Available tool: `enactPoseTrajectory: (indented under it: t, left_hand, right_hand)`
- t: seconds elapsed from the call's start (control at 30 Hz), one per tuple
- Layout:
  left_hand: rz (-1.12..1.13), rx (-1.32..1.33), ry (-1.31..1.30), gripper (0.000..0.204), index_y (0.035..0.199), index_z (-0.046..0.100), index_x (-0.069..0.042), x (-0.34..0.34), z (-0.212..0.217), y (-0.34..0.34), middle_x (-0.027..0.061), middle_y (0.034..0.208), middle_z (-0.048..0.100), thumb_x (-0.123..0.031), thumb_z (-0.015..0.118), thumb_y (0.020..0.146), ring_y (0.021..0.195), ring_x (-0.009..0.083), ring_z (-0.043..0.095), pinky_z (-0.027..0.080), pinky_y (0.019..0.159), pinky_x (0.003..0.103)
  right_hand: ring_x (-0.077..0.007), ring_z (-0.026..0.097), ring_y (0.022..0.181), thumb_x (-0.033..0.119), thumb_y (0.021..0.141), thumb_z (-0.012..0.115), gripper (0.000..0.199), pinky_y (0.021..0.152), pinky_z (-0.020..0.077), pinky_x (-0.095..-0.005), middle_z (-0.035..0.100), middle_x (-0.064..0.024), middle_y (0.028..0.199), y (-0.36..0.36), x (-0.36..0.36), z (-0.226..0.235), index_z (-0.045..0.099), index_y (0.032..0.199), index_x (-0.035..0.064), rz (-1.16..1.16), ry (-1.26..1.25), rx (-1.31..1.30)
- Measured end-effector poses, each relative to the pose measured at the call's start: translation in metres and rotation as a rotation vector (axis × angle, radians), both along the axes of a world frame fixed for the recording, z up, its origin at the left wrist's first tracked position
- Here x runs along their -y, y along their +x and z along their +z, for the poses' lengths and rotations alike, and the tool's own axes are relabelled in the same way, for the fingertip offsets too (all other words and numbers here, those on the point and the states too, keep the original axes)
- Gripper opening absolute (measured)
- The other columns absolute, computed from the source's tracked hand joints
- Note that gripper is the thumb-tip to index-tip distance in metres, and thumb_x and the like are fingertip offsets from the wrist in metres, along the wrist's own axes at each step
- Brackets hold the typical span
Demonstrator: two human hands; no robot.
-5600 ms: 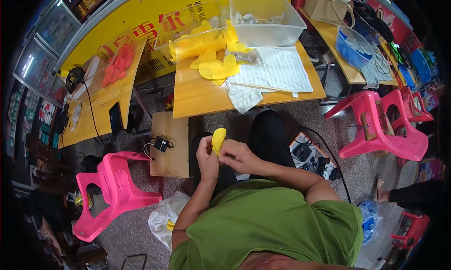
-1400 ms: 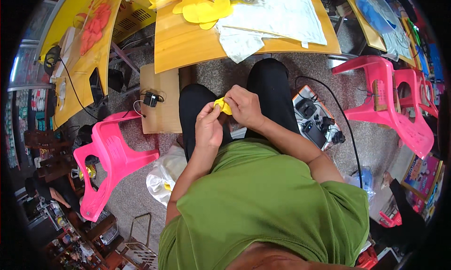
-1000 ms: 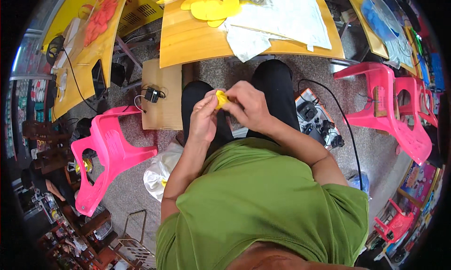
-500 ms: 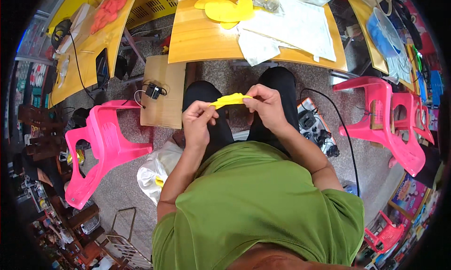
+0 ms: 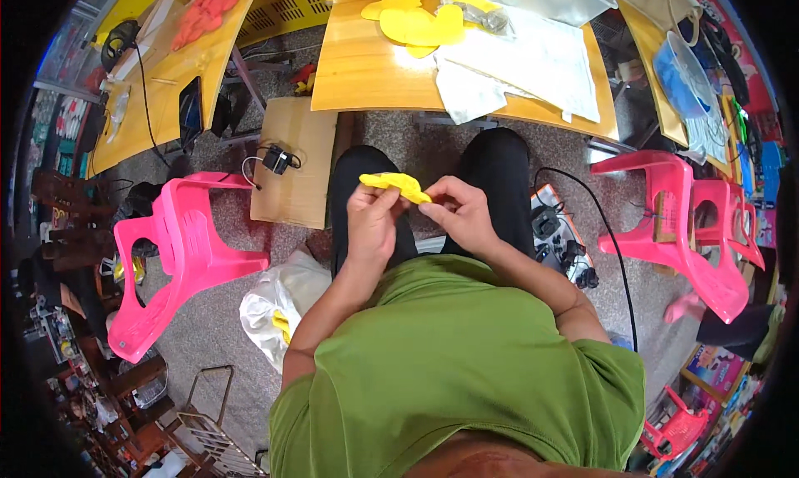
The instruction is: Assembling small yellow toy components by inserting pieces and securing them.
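Both hands hold a small yellow flat piece (image 5: 394,183) above my lap, over my black trousers. My left hand (image 5: 371,220) pinches its near edge from below. My right hand (image 5: 460,212) grips its right end with the fingertips. The piece lies stretched out roughly flat between the two hands. More yellow pieces (image 5: 414,19) lie piled on the wooden table (image 5: 358,70) ahead of my knees, next to a white cloth (image 5: 533,62).
A pink plastic stool (image 5: 171,253) lies tipped at my left; more pink stools (image 5: 682,228) stand at my right. A white plastic bag (image 5: 270,307) sits by my left hip. A power strip and black cable (image 5: 566,245) lie on the floor at right. A cardboard sheet (image 5: 291,170) rests under the table.
The yellow piece went from bunched between my hands to spread out flat. My hands have moved slightly apart, and the view has tilted toward the table.
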State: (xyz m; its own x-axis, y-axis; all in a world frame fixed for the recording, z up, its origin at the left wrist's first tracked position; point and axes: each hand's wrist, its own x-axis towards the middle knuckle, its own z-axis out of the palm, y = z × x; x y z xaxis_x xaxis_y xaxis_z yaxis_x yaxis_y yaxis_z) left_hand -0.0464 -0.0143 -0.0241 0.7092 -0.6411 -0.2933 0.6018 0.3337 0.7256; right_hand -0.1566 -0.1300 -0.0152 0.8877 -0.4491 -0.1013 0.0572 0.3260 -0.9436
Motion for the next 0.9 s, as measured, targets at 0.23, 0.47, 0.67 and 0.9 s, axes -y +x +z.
enactPoseTrajectory:
  t: [0.23, 0.47, 0.67, 0.9]
  left_hand:
    - [-0.010, 0.567, 0.327, 0.017, 0.097, 0.055, 0.000, 0.006, 0.020, -0.009, 0.0026, 0.085, 0.061, 0.003, 0.061, 0.081, 0.076, 0.0068, 0.057, 0.046, 0.069, 0.020]
    - [-0.120, 0.577, 0.184, 0.016, 0.095, 0.054, 0.000, -0.005, 0.013, -0.007, 0.0020, 0.087, 0.058, 0.002, 0.062, 0.081, 0.080, 0.0064, 0.055, 0.044, 0.071, 0.020]
    - [-0.025, 0.789, 0.243, 0.014, 0.094, 0.055, 0.001, -0.003, 0.016, 0.001, 0.0027, 0.085, 0.053, 0.002, 0.062, 0.082, 0.076, 0.0067, 0.049, 0.040, 0.069, 0.019]
    - [0.022, 0.111, -0.142, 0.005, 0.085, 0.057, -0.004, -0.013, 0.012, 0.029, 0.0048, 0.089, 0.055, -0.008, 0.060, 0.086, 0.075, 0.0123, 0.052, 0.043, 0.064, 0.025]
  right_hand:
    - [-0.0265, 0.057, 0.066, 0.001, 0.067, 0.072, 0.024, 0.055, 0.0466, -0.0322, 0.055, -0.0126, 0.080, 0.019, 0.006, 0.014, 0.058, 0.086, 0.0016, -0.287, -1.120, 0.262]
    - [-0.0228, 0.056, 0.059, 0.001, 0.077, 0.061, 0.006, 0.052, 0.0453, -0.0286, 0.055, -0.0123, 0.070, 0.013, 0.008, -0.005, 0.056, 0.080, 0.0013, -0.118, -0.180, -0.136]
    - [-0.0075, 0.047, 0.059, -0.002, 0.082, 0.055, 0.004, 0.050, 0.0369, -0.0206, 0.049, -0.0016, 0.073, 0.013, -0.002, 0.005, 0.052, 0.082, 0.0001, -0.242, -0.906, 0.125]
    - [-0.0075, 0.049, 0.062, 0.010, 0.090, 0.051, 0.009, 0.051, 0.0413, -0.0226, 0.052, -0.0013, 0.075, 0.003, 0.015, -0.001, 0.054, 0.085, 0.0036, 0.088, 0.248, 0.080]
